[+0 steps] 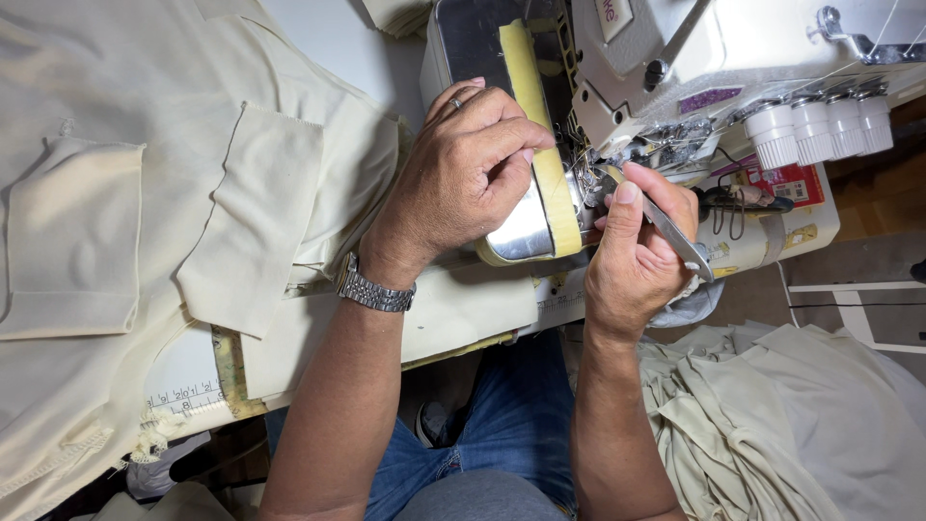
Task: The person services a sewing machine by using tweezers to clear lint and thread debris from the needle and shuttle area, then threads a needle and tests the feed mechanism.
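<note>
My left hand (pixel 461 176), with a ring and a metal wristwatch (pixel 374 289), rests on the shiny metal cover (pixel 521 232) of a white sewing machine (pixel 733 48), fingers curled toward the needle area (pixel 593 174). A yellow strip (pixel 540 116) runs along that cover. My right hand (pixel 637 256) grips metal tweezers (pixel 675 236), whose tip points into the needle area between the two hands.
Cream fabric pieces (pixel 145 212) with sewn pockets lie spread over the table at left. More cream cloth (pixel 772 415) is piled at lower right. White thread tension knobs (pixel 820 125) line the machine's right side. My jeans-clad legs (pixel 492 444) show below the table edge.
</note>
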